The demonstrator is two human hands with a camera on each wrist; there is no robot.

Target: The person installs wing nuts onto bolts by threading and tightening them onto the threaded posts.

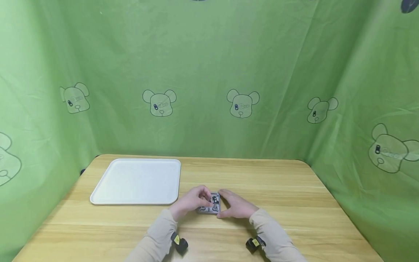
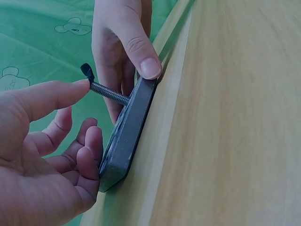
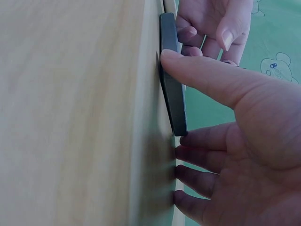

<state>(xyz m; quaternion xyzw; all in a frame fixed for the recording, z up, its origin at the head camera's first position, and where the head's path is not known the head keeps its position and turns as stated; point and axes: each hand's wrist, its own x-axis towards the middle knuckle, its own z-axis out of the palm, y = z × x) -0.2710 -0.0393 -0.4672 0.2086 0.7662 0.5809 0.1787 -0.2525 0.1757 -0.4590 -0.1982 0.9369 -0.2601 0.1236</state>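
Observation:
A small square grey block (image 1: 215, 209) with a patterned top and dark parts lies between the hands on the table. In the left wrist view, a threaded bolt (image 2: 110, 92) with a flat black head slants out of the block's face (image 2: 127, 136). My left hand (image 1: 193, 199) pinches the bolt at its head, one fingertip showing right at it; the other fingers curl near the block's edge. My right hand (image 1: 238, 205) holds the block from the right. Its thumb (image 3: 197, 70) presses the near edge, with the index fingertip at the corner and the remaining fingers on the tabletop.
A white rectangular tray (image 1: 137, 182) lies at the back left of the wooden table (image 1: 262, 178). Green curtains (image 1: 203, 54) with bear-head outlines stand behind and at both sides. Each beige sleeve (image 1: 273, 233) has a small black camera strapped at the wrist.

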